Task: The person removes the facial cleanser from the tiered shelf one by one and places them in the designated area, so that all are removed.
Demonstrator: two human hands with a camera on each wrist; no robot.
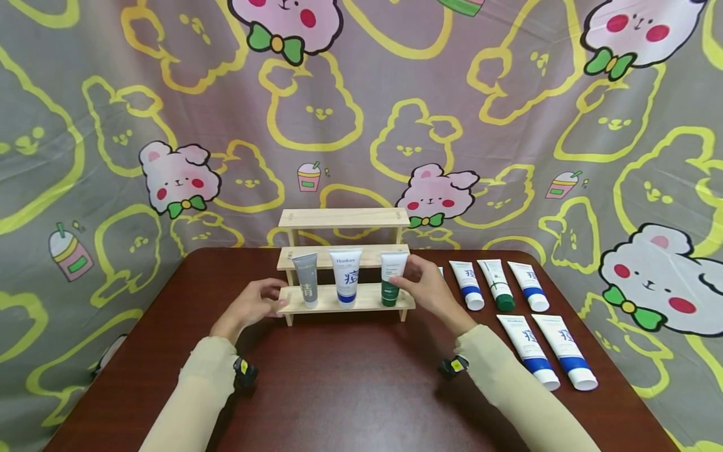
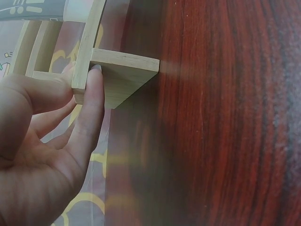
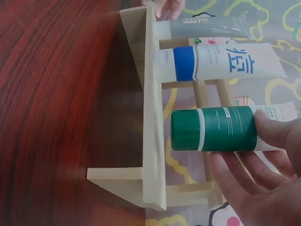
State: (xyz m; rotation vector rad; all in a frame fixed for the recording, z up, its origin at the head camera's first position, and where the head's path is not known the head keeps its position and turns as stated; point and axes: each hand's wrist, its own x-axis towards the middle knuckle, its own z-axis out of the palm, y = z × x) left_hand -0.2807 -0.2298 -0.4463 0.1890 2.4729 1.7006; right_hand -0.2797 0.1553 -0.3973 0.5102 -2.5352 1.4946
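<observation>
A three-tier wooden display rack [image 1: 344,217] stands on the table. My left hand [image 1: 254,306] pinches the left end of its bottom shelf [image 2: 84,61] between thumb and fingers. In my right hand [image 1: 430,290] is a white and green squeeze tube [image 3: 225,129], held upright with its green cap down. A small gap shows between that cap and the bottom shelf in the right wrist view. A grey tube [image 1: 306,279] stands at the shelf's left, and a white tube with a blue band [image 1: 346,276] is in the middle.
Several tubes lie on the table to the right, among them a white one with a green cap [image 1: 497,285] and a blue-banded one [image 1: 565,351]. Behind the brown table [image 1: 350,389] hangs a patterned curtain [image 1: 339,169].
</observation>
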